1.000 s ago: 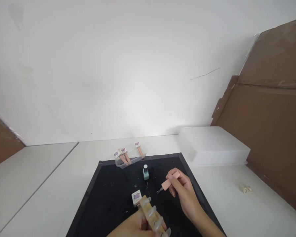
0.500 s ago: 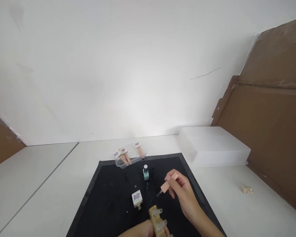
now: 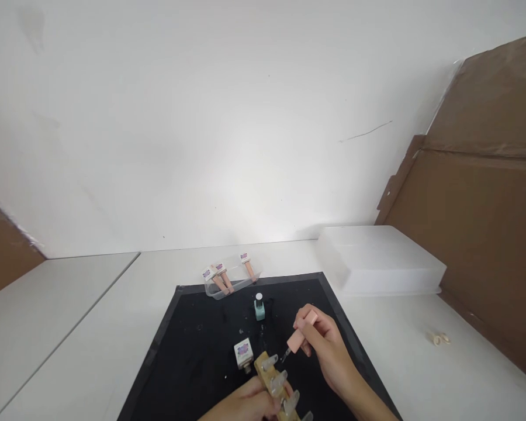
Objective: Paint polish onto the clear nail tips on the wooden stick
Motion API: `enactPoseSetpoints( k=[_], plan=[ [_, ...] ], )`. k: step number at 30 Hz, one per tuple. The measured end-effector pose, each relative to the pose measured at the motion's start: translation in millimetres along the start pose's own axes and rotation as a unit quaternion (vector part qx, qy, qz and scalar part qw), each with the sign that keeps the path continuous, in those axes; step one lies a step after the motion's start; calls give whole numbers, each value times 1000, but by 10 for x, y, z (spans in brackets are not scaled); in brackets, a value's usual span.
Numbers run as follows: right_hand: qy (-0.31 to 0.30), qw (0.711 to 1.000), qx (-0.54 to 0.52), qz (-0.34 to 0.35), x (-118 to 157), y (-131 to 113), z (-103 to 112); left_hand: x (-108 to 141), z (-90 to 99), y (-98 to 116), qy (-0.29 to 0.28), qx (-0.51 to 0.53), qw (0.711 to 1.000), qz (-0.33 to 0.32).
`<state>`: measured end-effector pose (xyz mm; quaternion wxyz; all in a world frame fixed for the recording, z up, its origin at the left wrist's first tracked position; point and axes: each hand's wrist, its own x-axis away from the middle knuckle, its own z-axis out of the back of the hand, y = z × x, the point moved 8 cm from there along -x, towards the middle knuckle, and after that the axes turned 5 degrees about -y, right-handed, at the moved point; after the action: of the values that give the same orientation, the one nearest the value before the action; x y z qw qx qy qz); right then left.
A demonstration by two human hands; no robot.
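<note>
My right hand (image 3: 326, 342) pinches the pink cap of a nail polish brush (image 3: 301, 332), its bristles pointing down and left. Just below those bristles, my left hand (image 3: 256, 400) grips a wooden nail display stand (image 3: 273, 380) with several clear false nail tips (image 3: 279, 381) along it. The brush tip looks close to the nearest nail tip; whether they touch I cannot tell. An uncapped white nail polish bottle (image 3: 244, 352) with a purple label lies on the black mat (image 3: 193, 351), left of the stand. Farther back stands a small teal bottle (image 3: 259, 307) with a white cap.
Behind the mat, a clear tray (image 3: 221, 294) holds pink-capped polish bottles (image 3: 225, 280). A white translucent box (image 3: 386, 263) sits at the right rear, with small cream-coloured rings (image 3: 438, 338) before it. Brown cardboard (image 3: 477, 234) walls the right side; a white wall (image 3: 245, 146) rises behind.
My left hand has raised the nail stand up and to the left, bringing more nail tips into view. My right hand has lowered the brush slightly, nearer to the stand.
</note>
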<state>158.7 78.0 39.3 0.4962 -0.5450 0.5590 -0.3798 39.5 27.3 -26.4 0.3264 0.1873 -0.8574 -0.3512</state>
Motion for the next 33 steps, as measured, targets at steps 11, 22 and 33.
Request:
enactPoseSetpoints(
  k=[11,22,33],
  plan=[
    [-64,997,47,-19,-8,33,-108,-57,122,28,53,-165,983,-58],
    [-77,996,41,-32,-8,28,-172,-88,96,50,55,-174,981,-68],
    [-47,996,69,-32,-30,19,-95,-68,97,30,42,-160,983,-74]
  ],
)
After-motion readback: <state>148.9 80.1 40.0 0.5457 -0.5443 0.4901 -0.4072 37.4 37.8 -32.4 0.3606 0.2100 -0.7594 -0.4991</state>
